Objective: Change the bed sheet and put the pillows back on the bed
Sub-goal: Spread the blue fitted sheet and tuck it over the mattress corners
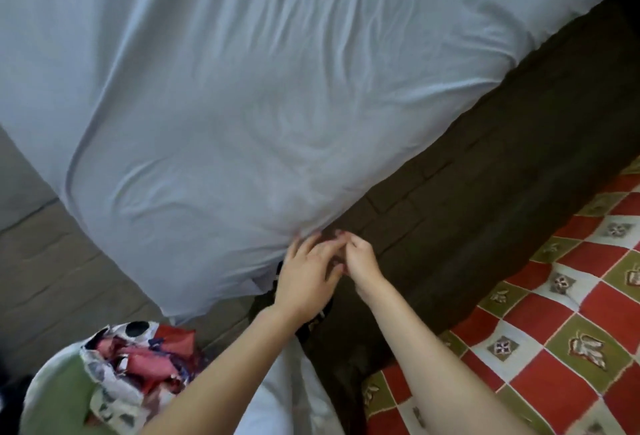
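Head view: the pale blue bed sheet [242,95] covers the mattress, its loose edge running from five o'clock up to one o'clock. The left hand [306,273] – fingers spread – touches that edge; the right hand [358,259], loosely curled, sits just beside it.

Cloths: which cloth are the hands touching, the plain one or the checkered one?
The plain pale blue sheet on the bed. Both hands meet at its edge, left hand and right hand. The red-and-green checkered cloth lies apart, untouched.
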